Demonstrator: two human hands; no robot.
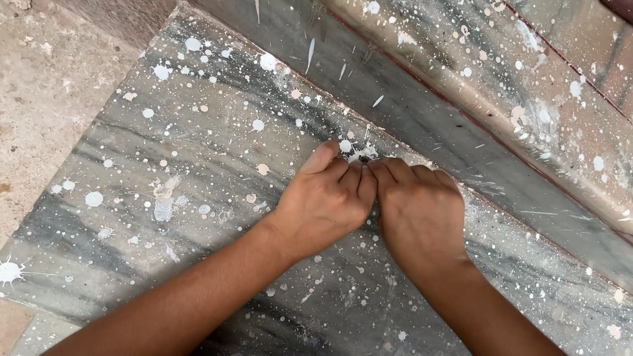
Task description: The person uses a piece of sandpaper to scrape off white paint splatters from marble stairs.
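Fingers (356, 177) of both hands are curled in tight, knuckles touching, tips pressed down onto one white paint splatter (361, 153) on the grey marble step (198, 171). It looks as if the left hand (323, 201) and right hand (419, 211) crowd together to bear down on that single crusted spot. The splatter lies just beyond the fingertips, against the foot of the riser (422, 112). Whether they pinch anything small, I cannot tell. Dried paint drops (93, 198) dot the stone all around.

White paint blob (361, 153) on grey marble step (198, 165)
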